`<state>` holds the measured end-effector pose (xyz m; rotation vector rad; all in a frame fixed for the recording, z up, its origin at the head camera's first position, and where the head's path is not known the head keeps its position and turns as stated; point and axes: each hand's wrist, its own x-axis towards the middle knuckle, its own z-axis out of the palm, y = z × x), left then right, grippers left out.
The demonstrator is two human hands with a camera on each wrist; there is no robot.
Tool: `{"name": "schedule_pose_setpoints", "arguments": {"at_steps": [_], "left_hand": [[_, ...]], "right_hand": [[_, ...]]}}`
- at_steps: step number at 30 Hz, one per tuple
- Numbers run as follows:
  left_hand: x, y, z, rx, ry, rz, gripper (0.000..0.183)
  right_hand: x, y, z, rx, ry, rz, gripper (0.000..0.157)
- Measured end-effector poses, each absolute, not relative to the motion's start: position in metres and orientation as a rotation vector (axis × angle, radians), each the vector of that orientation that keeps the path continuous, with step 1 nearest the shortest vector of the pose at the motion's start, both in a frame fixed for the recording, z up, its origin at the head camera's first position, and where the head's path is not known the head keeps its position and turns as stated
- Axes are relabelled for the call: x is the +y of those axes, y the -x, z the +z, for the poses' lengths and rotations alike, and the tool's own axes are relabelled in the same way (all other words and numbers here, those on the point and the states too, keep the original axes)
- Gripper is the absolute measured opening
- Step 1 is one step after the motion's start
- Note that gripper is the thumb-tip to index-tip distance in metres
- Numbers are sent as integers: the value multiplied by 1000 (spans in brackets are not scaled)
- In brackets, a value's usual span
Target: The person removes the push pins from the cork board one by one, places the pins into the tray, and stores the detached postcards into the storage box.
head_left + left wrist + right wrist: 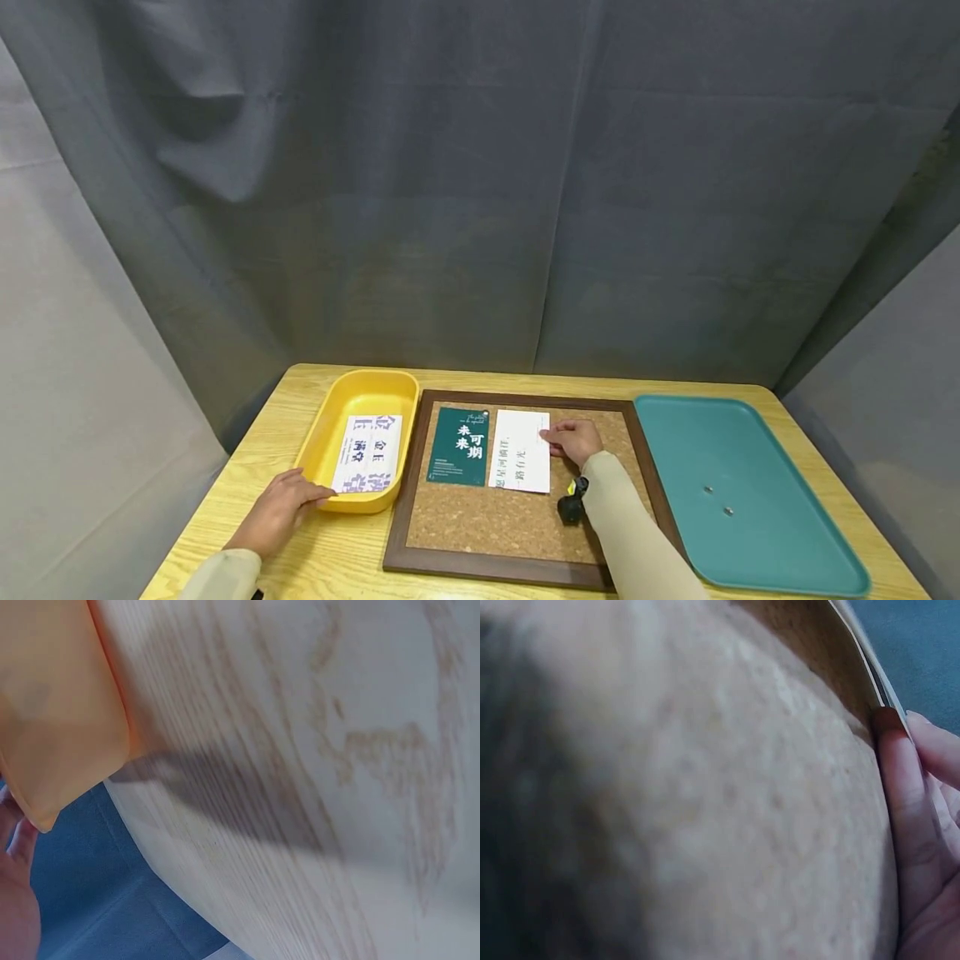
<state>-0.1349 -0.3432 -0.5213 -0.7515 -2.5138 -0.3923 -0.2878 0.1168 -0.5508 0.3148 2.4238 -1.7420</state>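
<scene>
Here, our right hand [573, 442] pinches the white card [521, 452] by its right edge over the corkboard [495, 521], just beside the green card [459, 446]. Our left hand [279, 506], well apart, grips the yellow tray [375, 502] at its near-left corner. Bare cork stretches from both cards to the board's near edge.

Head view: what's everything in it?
Table: one, yellow, beneath
Tub: one, yellow, left
Purple-printed card: one, white, in tub
Cork board: one, brown, middle
Green card: one, green, on board
White card: one, white, over board
Tray: one, teal, right
Studs: three, silvery, two on tray, one on green card
Fabric: count unclear, grey, around table
Wrist device: one clear, black, over board
Sleeves: two, beige, foreground
Left grip: one, bare hand, touching tub's rim
Right grip: one, bare hand, pinching white card
</scene>
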Motion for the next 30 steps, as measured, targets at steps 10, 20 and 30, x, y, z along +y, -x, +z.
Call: {"name": "schedule_pose_setpoints", "arguments": {"at_steps": [10,20,30], "left_hand": [[-344,137,-520,-2541,766,-379,21],[-347,143,-520,-2580,806,-457,18],[-347,142,-521,-2543,840,-493,11]], "right_hand": [[116,287,-549,2451,-318,-1721,19],[115,286,-547,2430,-329,-1743,19],[117,287,-549,2407,-309,-1743,18]]}}
